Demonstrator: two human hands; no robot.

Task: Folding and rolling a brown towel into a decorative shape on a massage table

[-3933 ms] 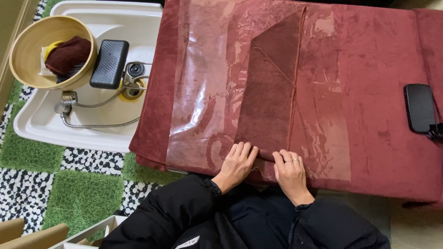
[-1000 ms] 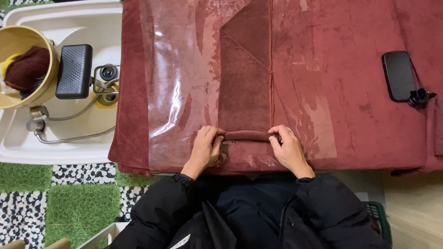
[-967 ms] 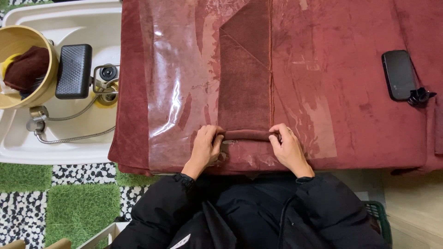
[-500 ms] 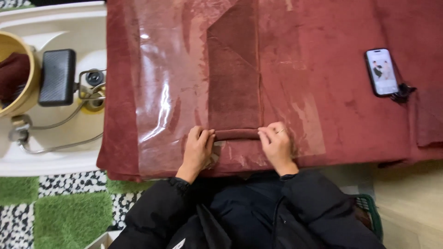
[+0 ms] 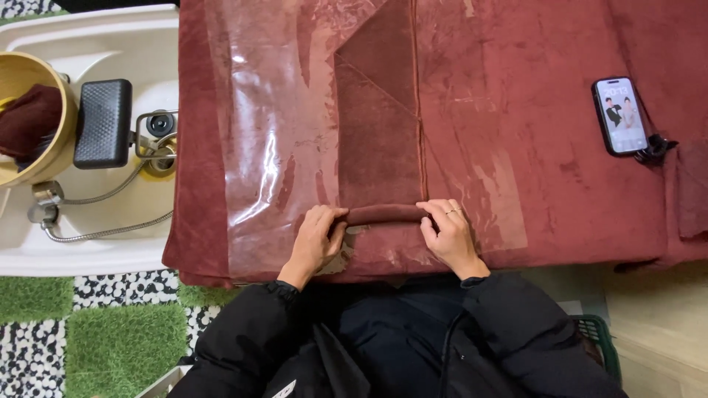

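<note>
A dark red towel (image 5: 380,140), folded into a long strip with a slanted corner at the far end, lies on a clear plastic sheet (image 5: 273,147) over a red velvet bed (image 5: 553,147). Its near end is curled into a thin roll (image 5: 383,214). My left hand (image 5: 318,239) grips the roll's left end, thumb and fingers wrapped round it. My right hand (image 5: 448,234), with rings on the fingers, grips the roll's right end.
A lit phone (image 5: 620,116) with a cable lies at the bed's right. To the left stands a white wash basin (image 5: 88,221) with a black neck rest (image 5: 103,123), hose and drain. A wooden bowl (image 5: 29,118) holds dark cloth. Green and pebble mats cover the floor.
The towel's near edge, flat under my fingers at first, now forms a thin roll held at both ends. The phone screen has lit up. The view shifted slightly.
</note>
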